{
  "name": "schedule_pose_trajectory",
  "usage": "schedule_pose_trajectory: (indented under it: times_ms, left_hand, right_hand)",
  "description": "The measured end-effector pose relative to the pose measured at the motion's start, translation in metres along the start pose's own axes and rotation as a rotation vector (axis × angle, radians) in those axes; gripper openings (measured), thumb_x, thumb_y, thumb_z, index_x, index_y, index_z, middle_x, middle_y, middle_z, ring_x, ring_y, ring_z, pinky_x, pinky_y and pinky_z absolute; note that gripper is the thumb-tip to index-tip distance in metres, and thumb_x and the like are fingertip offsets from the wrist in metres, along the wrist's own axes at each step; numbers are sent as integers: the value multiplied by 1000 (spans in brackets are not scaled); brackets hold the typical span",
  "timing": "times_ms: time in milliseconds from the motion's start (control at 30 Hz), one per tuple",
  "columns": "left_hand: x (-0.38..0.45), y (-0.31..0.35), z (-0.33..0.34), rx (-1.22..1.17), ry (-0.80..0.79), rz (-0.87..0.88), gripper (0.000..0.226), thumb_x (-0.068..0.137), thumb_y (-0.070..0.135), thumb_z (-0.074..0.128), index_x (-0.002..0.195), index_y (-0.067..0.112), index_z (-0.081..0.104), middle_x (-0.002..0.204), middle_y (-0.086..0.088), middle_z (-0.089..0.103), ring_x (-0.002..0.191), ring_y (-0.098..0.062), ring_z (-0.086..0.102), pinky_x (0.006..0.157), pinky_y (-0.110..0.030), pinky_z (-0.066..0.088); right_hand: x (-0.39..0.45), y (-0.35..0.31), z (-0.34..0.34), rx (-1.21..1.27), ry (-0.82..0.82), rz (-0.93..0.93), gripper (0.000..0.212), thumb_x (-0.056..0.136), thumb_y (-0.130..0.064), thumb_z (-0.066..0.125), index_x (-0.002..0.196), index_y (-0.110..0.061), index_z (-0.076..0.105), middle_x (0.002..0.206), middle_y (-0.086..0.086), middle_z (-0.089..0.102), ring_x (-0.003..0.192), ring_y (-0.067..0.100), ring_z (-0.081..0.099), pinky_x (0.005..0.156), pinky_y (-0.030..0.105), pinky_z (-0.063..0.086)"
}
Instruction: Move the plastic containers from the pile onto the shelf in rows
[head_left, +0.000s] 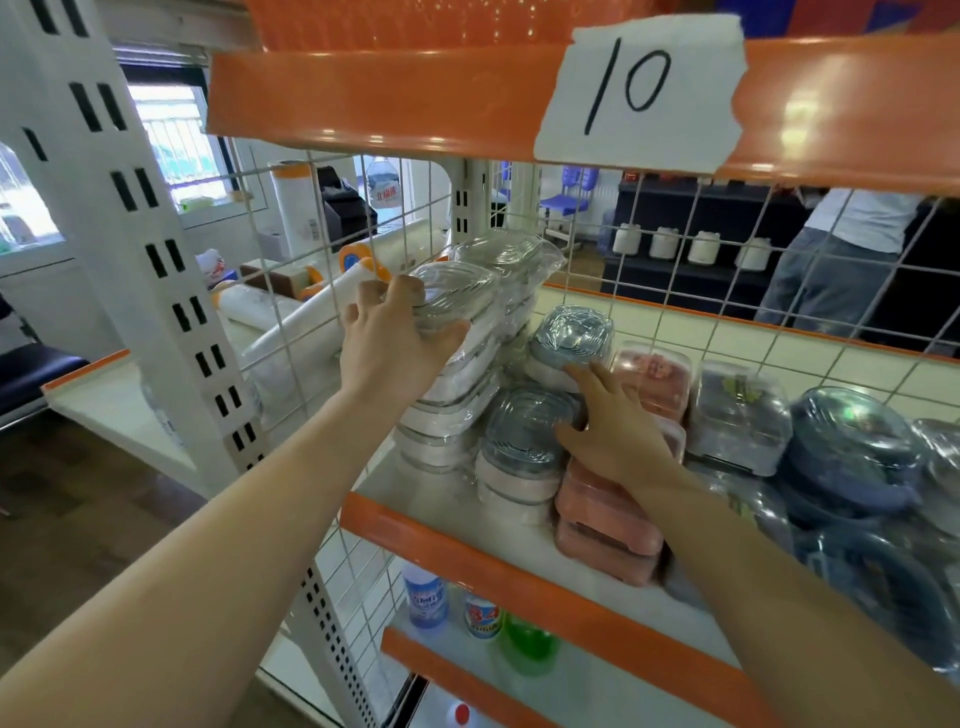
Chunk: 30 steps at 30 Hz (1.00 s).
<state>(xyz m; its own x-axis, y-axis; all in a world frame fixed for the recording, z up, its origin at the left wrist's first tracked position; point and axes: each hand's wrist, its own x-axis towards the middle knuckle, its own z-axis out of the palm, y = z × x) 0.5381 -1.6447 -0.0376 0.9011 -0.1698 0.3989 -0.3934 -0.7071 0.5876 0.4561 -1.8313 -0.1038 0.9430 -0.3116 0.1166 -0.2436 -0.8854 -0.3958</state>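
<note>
Orange-edged shelf (519, 551): left hand (387, 343) grips top white container (457, 291) at 11 o'clock; right hand (613, 431), fingers straight, presses blue-lidded tubs (530, 431) at center.

Both arms outstretched; left hand (387, 340) fingers curled in a grip; right hand (615, 434) fingers pressing forward

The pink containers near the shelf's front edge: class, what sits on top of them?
The right hand rests on the pink containers, hiding their top. A red-lidded container appears stacked behind the fingers; whether it rests on them cannot be seen.
</note>
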Motion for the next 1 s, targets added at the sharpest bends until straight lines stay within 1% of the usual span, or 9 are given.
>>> schedule_pose_trajectory:
  times_ms: [133,267,333,433,533,600,767,933,1000]
  left_hand:
    - [3,-4,4,79,1,10,59,84,52,61,132,21,45,143,-9,34,134,-30,26,106,-41,30]
    - [3,-3,3,178,37,90,64,84,57,58,136,23,45,152,-11,24,143,-31,9,115,-45,12]
    - [-2,0,3,137,63,192,58,86,47,60,136,21,46,149,-10,28,141,-30,17,113,-42,19]
    - [-8,9,6,64,112,399,44,85,24,66,127,12,56,135,-15,43,126,-34,41,96,-43,40]
    - [-10,23,8,32,120,500,37,83,15,65,120,10,60,126,-15,51,116,-36,49,89,-44,44]
    - [-11,36,12,16,59,526,35,87,16,61,121,13,60,127,-11,51,118,-31,48,91,-41,43]
    - [-22,62,42,82,-260,567,30,93,24,50,121,18,56,124,1,55,112,-22,53,86,-35,45]
    - [-44,90,83,95,-531,636,8,91,22,53,85,18,55,94,0,58,84,-17,53,73,-30,43]
    - [-56,105,94,57,-558,663,5,91,24,56,89,20,59,91,4,56,85,-16,52,72,-27,38]
  right_hand:
    - [0,1,1,5,3,6,72,90,-31,57,150,-26,18,159,5,8,144,33,14,113,44,23]
    - [0,2,1,72,56,-7,68,87,-25,60,147,-22,29,156,8,20,141,31,23,112,43,28]
    - [-1,1,0,111,114,-7,61,87,-21,60,143,-18,36,148,9,34,134,28,34,104,38,34]
    - [-4,6,-2,139,162,61,55,88,-18,57,141,-19,40,142,10,41,129,28,38,100,38,36]
    - [-9,18,-5,147,179,106,55,87,-18,55,139,-21,41,141,10,44,126,30,43,100,42,41]
    - [-16,27,-10,145,208,121,52,85,-17,56,136,-21,44,135,8,48,121,30,48,95,41,45]
    - [-46,59,-21,179,270,186,40,86,-22,61,125,-21,52,114,2,61,105,23,58,87,42,51]
    - [-98,103,-42,169,297,348,50,87,-19,59,135,-20,46,128,7,52,116,26,51,94,37,45]
    - [-121,123,-49,175,310,413,47,89,-20,58,135,-19,46,131,5,52,112,26,54,88,34,47]
